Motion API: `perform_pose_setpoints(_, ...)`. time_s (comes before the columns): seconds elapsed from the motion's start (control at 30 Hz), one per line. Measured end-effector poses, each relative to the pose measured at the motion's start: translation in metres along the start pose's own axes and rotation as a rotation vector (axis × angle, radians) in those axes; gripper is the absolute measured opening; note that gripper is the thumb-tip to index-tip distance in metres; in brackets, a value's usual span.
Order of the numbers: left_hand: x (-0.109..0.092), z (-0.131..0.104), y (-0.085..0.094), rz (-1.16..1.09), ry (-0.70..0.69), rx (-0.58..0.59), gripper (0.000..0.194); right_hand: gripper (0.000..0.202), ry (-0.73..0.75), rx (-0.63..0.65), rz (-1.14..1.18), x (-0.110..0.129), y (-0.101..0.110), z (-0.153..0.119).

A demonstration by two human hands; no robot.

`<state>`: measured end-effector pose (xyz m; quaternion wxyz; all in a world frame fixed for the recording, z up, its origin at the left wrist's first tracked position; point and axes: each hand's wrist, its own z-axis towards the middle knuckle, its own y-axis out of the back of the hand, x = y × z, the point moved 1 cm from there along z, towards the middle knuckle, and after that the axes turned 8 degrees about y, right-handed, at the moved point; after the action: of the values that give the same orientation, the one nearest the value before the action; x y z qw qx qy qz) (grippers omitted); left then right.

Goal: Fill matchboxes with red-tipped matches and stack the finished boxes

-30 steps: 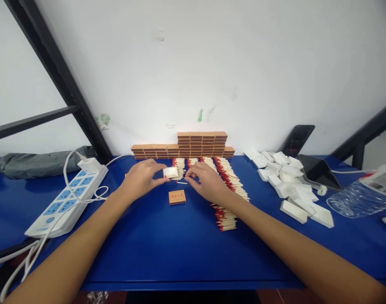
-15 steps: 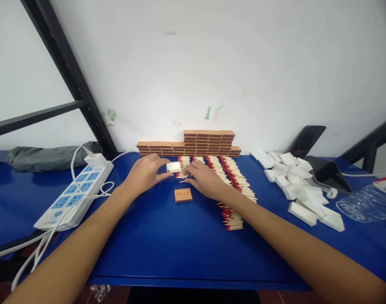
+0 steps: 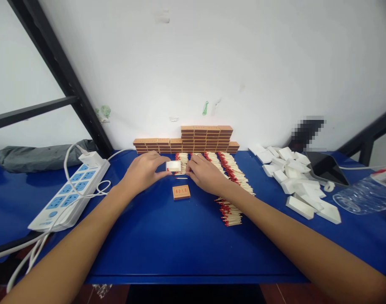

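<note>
My left hand (image 3: 145, 172) pinches a small white matchbox tray (image 3: 173, 166) by its left end, between thumb and fingers. A touch of red, like match heads, shows in the tray's near left corner. Just right of the tray, my right hand (image 3: 205, 173) has its fingertips drawn together over the matches; whatever they hold is hidden. A single match (image 3: 181, 178) lies on the blue table below the tray. Nearer to me rests a closed orange matchbox sleeve (image 3: 181, 192) with red lettering. Rows of red-headed matches (image 3: 235, 169) spread behind and under my right hand.
Stacked matchboxes (image 3: 207, 137) line the wall. At right are a heap of white trays (image 3: 294, 177), a dark flat device (image 3: 327, 168) and a clear plastic bottle (image 3: 364, 196). A power strip (image 3: 69, 192) with loose cables and a grey bundle (image 3: 44, 156) are at left.
My right fingertips have moved slightly up and right, away from the single match, which now lies apart on the table. My left hand still holds the tray. The view has shifted slightly.
</note>
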<state>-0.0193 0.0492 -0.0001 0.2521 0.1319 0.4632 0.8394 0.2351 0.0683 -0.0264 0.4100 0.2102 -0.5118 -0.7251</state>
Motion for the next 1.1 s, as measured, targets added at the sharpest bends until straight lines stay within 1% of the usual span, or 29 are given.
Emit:
perform_pose_setpoints(0.07, 0.001, 0.000, 0.001, -0.011, -0.002, -0.011, 0.034, 0.013, -0.015, -0.027, 0.105, 0.005, 0.000, -0.002)
perform_pose_setpoints(0.13, 0.002, 0.000, 0.002, -0.026, -0.004, -0.018, 0.034, 0.014, -0.021, -0.021, 0.198, 0.010, -0.001, -0.003)
perform_pose_setpoints(0.2, 0.002, 0.001, 0.002, -0.037, -0.004, -0.023, 0.035, 0.015, -0.033, 0.006, 0.250, 0.013, -0.002, -0.004)
perform_pose_setpoints(0.27, 0.002, 0.001, 0.003, -0.043, -0.010, -0.033, 0.037, 0.012, -0.050, 0.016, 0.271, 0.014, -0.003, -0.004)
perform_pose_setpoints(0.37, 0.002, 0.001, 0.004, -0.056, -0.026, -0.056, 0.039, 0.006, -0.072, -0.002, 0.268, 0.011, -0.003, -0.006)
perform_pose_setpoints(0.53, 0.000, 0.001, 0.005, -0.084, -0.019, -0.062, 0.040, 0.013, -0.096, 0.035, 0.254, 0.006, -0.006, -0.006)
perform_pose_setpoints(0.63, 0.000, 0.001, 0.004, -0.081, -0.014, -0.055, 0.040, 0.013, -0.109, 0.045, 0.250, 0.005, -0.008, -0.007)
perform_pose_setpoints(0.83, 0.004, 0.001, 0.003, -0.022, -0.019, -0.010, 0.040, 0.012, -0.057, 0.024, 0.242, -0.001, -0.003, -0.017)
perform_pose_setpoints(0.97, 0.003, 0.000, 0.001, 0.010, -0.021, -0.003, 0.041, 0.013, -0.046, -0.039, 0.210, 0.003, 0.007, -0.019)
perform_pose_setpoints(1.1, -0.009, -0.001, -0.001, -0.039, -0.020, -0.027, 0.045, 0.012, -0.034, -0.134, 0.135, 0.014, 0.014, -0.018)
